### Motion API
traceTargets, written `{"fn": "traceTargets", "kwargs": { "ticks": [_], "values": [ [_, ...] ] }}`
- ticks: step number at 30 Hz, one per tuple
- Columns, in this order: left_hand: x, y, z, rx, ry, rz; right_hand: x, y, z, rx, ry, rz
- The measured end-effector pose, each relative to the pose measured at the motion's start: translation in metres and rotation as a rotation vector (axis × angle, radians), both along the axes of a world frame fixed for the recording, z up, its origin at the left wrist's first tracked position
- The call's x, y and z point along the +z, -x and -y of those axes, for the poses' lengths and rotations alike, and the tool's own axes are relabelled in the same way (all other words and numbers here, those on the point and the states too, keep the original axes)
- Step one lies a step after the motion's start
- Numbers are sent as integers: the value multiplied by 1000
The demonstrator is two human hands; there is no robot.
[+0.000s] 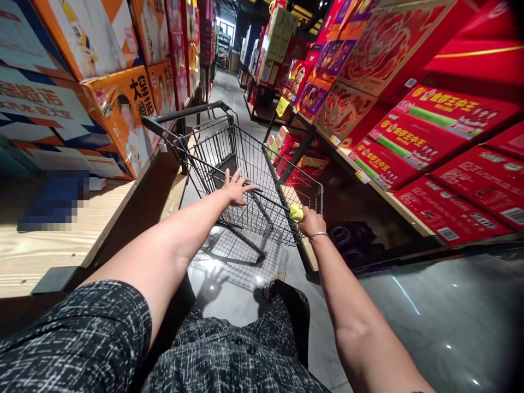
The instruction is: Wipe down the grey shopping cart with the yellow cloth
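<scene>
A black wire shopping cart (282, 169) stands on its wheels in the aisle just in front of me, and I see only floor through its mesh. My left hand (236, 188) is over the near side of the cart, fingers spread and nothing in them. It is close to the near top bar, but I cannot tell if it touches. At that bar's right end my right hand (314, 222) is closed, with a small crumpled yellow thing (296, 212) sticking out of the fist. Whether those fingers also wrap the bar is hidden.
Orange drink cartons (118, 120) are stacked on a wooden shelf (110, 218) at left, with a blurred dark blue item (55, 202). Red gift boxes (403, 139) crowd the right shelf. The grey tiled aisle (231, 90) runs ahead between shelves.
</scene>
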State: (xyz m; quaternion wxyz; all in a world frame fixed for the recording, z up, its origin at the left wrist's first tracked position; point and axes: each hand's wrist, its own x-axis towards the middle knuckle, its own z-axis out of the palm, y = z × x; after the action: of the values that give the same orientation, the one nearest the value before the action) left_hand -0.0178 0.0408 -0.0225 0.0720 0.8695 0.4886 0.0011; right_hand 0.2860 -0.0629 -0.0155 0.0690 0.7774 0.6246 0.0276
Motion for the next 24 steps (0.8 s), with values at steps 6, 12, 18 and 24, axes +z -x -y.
{"fn": "traceTargets", "kwargs": {
  "ticks": [6,12,18,24],
  "values": [
    [0,15,-2,10,-29,29,-3,17,29,41,-60,-19],
    [6,-17,23,-161,35,53,-31,37,35,160,-285,-30],
    [-4,-61,49,-253,-16,127,-37,42,21,331,-338,-125],
    [-15,-67,38,-217,1,215,-23,-11,38,214,-234,-219]
  ]
}}
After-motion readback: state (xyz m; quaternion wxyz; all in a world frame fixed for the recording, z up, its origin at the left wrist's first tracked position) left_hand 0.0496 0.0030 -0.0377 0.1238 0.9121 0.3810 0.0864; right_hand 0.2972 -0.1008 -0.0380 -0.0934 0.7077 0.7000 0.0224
